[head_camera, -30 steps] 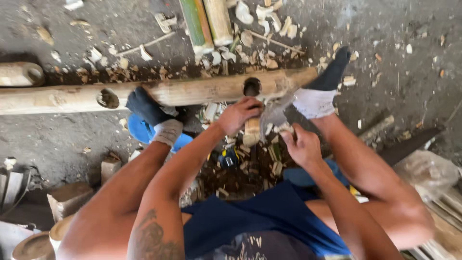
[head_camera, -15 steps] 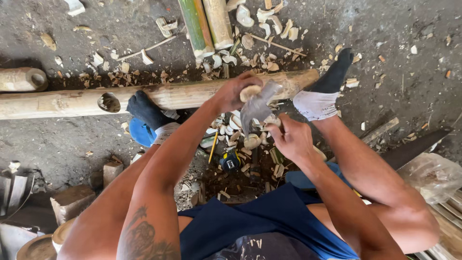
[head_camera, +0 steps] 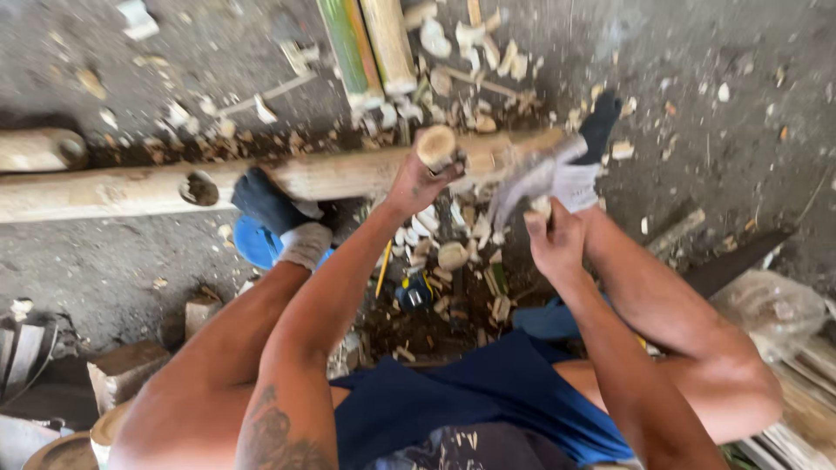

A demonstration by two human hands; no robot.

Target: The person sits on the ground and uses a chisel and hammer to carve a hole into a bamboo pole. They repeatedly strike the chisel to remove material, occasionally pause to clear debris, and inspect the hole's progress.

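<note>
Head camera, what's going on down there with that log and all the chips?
A seated person is working wood on the ground. The left hand grips a short round piece of wood stood up against a long pale log. The right hand holds a blurred chopping blade beside that piece. Both socked feet brace against the log. Pale wood chips litter the dirt between the legs.

This is a rough woodworking yard or open workshop, worked at ground level. The floor (head_camera: 104,270) is bare, dusty concrete or packed earth, littered with pale wood chips (head_camera: 453,252) and shavings. A long peeled log (head_camera: 113,190) lies across it, with cut bamboo poles (head_camera: 370,43) beyond, sawn wood blocks (head_camera: 131,370) at the left and a tape measure (head_camera: 414,292) among the debris.
</note>
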